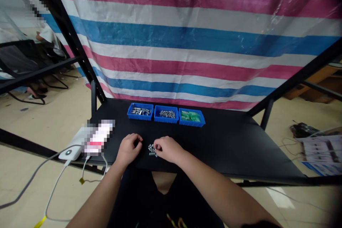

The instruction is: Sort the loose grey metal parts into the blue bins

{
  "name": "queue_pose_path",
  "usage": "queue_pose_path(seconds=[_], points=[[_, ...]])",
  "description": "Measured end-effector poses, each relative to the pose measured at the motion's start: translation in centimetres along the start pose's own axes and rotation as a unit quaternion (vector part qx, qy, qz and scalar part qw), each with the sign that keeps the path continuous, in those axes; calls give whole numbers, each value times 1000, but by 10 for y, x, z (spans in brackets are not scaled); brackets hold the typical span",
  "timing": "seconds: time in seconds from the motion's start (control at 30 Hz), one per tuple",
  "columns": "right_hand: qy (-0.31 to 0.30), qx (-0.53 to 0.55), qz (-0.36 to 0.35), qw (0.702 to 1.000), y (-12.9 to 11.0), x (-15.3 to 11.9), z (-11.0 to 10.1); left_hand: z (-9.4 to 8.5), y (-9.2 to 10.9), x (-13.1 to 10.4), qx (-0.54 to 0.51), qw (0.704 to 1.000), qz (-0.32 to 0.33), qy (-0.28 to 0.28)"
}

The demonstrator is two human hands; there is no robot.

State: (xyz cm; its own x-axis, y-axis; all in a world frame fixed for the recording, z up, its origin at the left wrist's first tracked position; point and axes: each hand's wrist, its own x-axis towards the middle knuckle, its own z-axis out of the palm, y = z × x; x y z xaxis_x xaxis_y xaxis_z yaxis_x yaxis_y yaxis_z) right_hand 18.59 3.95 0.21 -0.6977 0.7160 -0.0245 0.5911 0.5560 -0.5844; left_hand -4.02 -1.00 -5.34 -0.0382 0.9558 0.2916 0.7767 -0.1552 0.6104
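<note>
A small pile of silvery metal parts (151,148), which look like screws and short cylinders, lies on the black table near its front edge. My right hand (169,149) is at the right side of this pile, its fingertips curled together and touching or just above the parts. Whatever those fingers pinch is hidden. To the left of the pile, my left hand (129,148) rests on the table with its fingers curved and the thumb apart, holding nothing that I can see.
Three blue bins stand in a row behind my hands: one with metal cylinders (140,117), one with small screws (162,119), one with green-and-white packets (201,123). A white power bank (70,154), cables and a blurred-out screen (99,139) lie left. A striped sheet (171,53) hangs behind.
</note>
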Motion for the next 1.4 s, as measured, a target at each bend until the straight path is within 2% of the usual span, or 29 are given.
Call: queue_pose_path(seconds=[0.17,0.23,0.33,0.4,0.47,0.53,0.67,0.8,0.9,1.0,1.07,1.1,1.13,1.2,1.27,1.3,1.33,1.4], points=[[-12,-11,7,1000,2,8,-3,-1,0,0,8,1000,4,-2],[58,-8,17,998,9,15,-13,-1,1,0,10,1000,4,1],[223,1,61,973,23,23,-37,-1,2,-1,10,1000,1,3],[258,6,89,962,29,24,-50,-1,2,-1,8,1000,-3,1],[226,15,98,969,31,19,-56,-1,2,0,3,1000,-5,0],[158,30,89,983,28,10,-51,-1,1,0,-2,1000,-4,-1],[25,42,81,995,13,-10,-22,-1,1,0,1,1000,2,-3],[1,-5,104,995,1,-17,1,-1,1,0,3,1000,5,-4],[-29,-89,114,989,-6,-16,-3,-1,1,0,5,1000,5,-4],[-118,-176,133,968,-12,-10,-20,0,1,0,7,1000,2,-3],[-158,-187,141,959,-15,0,-32,0,1,-1,5,1000,1,-3],[-147,-169,132,966,-17,7,-38,0,1,-1,4,1000,1,-4],[-110,-136,115,978,-18,16,-43,0,1,-1,3,1000,1,-4],[30,-42,69,996,-19,33,-49,0,2,-1,4,1000,1,-3],[184,32,36,982,-20,48,-52,-1,3,-1,5,1000,0,-2],[237,48,28,970,-19,52,-51,-1,3,-2,5,1000,1,-2],[269,52,23,962,-18,54,-50,-2,3,-2,5,1000,1,-1],[271,38,20,962,-14,52,-44,-2,4,-2,4,1000,2,-1]])
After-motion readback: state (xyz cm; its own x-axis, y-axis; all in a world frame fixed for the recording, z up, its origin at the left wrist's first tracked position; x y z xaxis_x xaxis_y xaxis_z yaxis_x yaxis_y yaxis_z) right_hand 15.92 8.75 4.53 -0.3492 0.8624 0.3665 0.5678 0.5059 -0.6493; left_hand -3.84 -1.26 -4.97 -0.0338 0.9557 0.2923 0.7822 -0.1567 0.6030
